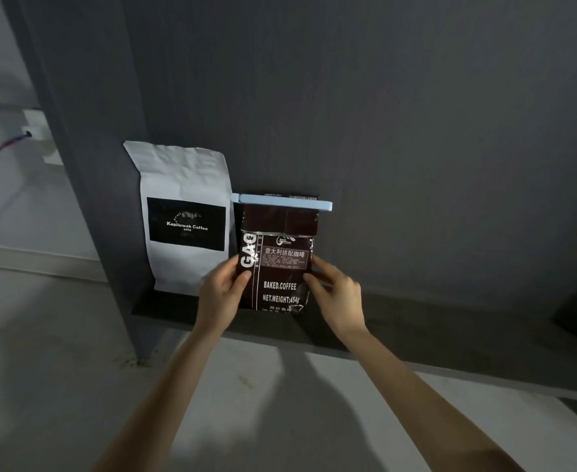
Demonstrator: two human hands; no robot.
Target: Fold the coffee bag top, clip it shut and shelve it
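Both forearms reach up from the bottom of frame. Left hand (221,290) and right hand (335,294) each have a closed grip on the sides of the brown coffee bag (280,267), centre frame, upright on the dark shelf (416,321). Top's folded, blue clip (282,201) is across it. White coffee bag (184,216) stands just beside, left. Risk, as I read it: bag sits near the front edge; letting go before it settles could tip it forward, or nudge the white one.
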